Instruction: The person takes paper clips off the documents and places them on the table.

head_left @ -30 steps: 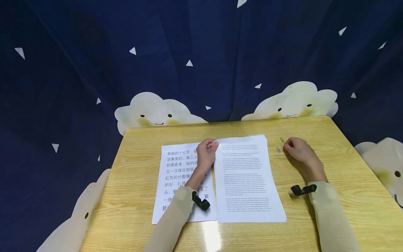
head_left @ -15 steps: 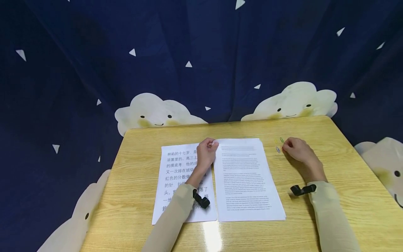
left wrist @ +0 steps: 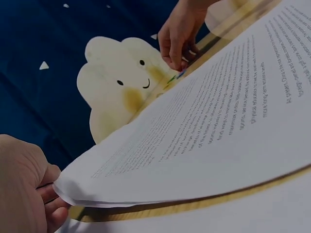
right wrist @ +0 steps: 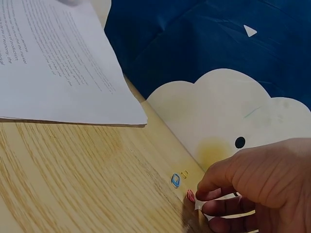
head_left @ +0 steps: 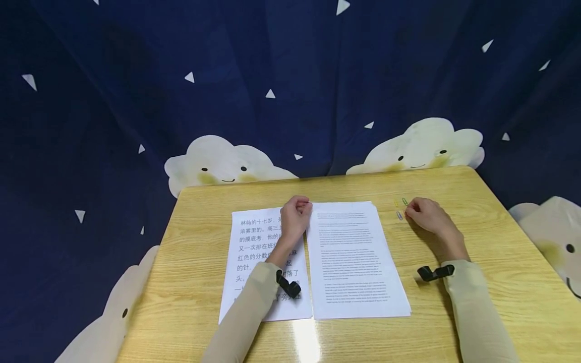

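My left hand (head_left: pixel 296 214) pinches the top left corner of a stack of printed sheets (head_left: pixel 354 262). In the left wrist view that corner stands a little raised, with the fingers of my left hand (left wrist: pixel 34 189) curled at it. To the right, my right hand (head_left: pixel 428 216) is low over the table with thumb and fingers drawn together. A red paper clip (right wrist: pixel 190 195) shows at its fingertips in the right wrist view. Close by lie a blue paper clip (head_left: pixel 399 216), a green paper clip (head_left: pixel 405 201) and a yellow paper clip (head_left: pixel 396 203).
Beneath my left forearm lies another stack of sheets (head_left: pixel 247 272) with large Chinese print, its right edge beside the first stack. Both stacks rest on a wooden table (head_left: pixel 190 262). A dark blue curtain (head_left: pixel 317 101) with cloud figures hangs behind the far edge.
The far edge of the small-print stack has sunk and shifted slightly left. My left hand has barely moved. My right hand stays by the paper clips, its fingers covering the red one more.
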`<state>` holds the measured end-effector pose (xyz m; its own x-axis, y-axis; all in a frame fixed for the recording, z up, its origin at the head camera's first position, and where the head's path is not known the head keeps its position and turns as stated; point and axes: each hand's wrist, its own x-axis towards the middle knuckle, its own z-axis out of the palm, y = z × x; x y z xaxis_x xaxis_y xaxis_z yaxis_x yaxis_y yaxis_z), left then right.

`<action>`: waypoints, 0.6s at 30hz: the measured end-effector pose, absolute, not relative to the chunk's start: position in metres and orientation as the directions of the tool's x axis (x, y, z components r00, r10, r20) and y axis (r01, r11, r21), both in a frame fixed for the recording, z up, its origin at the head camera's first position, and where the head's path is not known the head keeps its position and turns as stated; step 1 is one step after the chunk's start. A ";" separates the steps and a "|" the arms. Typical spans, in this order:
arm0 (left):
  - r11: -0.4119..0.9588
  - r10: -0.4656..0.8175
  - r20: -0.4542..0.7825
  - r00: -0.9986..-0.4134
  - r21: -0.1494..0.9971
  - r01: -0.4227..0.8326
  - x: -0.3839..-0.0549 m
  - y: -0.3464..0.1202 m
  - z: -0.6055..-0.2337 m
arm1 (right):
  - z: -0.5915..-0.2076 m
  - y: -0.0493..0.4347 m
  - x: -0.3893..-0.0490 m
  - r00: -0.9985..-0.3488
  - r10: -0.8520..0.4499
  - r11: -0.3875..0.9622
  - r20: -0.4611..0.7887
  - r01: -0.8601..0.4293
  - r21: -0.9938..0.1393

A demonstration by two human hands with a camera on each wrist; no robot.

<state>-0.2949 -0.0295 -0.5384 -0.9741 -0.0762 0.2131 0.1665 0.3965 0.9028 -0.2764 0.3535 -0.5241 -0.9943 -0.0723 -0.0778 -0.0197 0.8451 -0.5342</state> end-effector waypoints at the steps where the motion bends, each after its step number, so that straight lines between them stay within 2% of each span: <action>1: 0.389 -0.071 0.222 -0.972 0.904 0.178 -0.295 -0.031 -0.538 | -0.524 0.353 -0.277 -0.994 -0.073 0.845 -0.077 -0.020 -0.535; 10: 0.336 -0.098 0.303 -0.948 0.907 0.255 -0.282 -0.045 -0.526 | -0.515 0.347 -0.275 -0.998 -0.055 0.830 -0.044 -0.021 -0.558; 18: 0.451 -0.138 0.385 -0.913 0.845 0.288 -0.256 -0.062 -0.503 | -0.496 0.324 -0.265 -0.970 -0.017 0.791 0.241 -0.161 -0.590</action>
